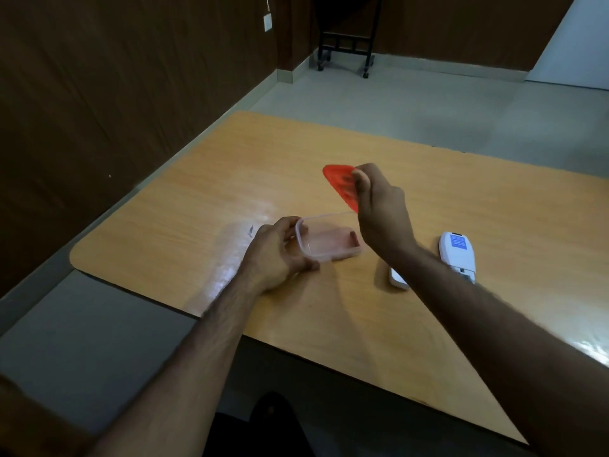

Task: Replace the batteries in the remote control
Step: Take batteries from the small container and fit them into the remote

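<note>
On the counter (329, 324), the remote control (457, 253) lay back-up just right of the right wrist, long axis running away, nearer the right hand (379, 206) pinching a red lid (341, 184), while the left hand (276, 252) gripped the clear container (326, 240).

A single wide-angle camera sat on the person's head and looked forward and steeply down along both bare forearms. It faced across the light wooden counter (428, 192) with its rounded corners, toward the dark brown panelled wall (115, 77) and the pale grey floor (395, 103) beyond. The hands worked close below the lens, near the middle of the frame. Straight lines bowed toward the edges. No second view was given.
</note>
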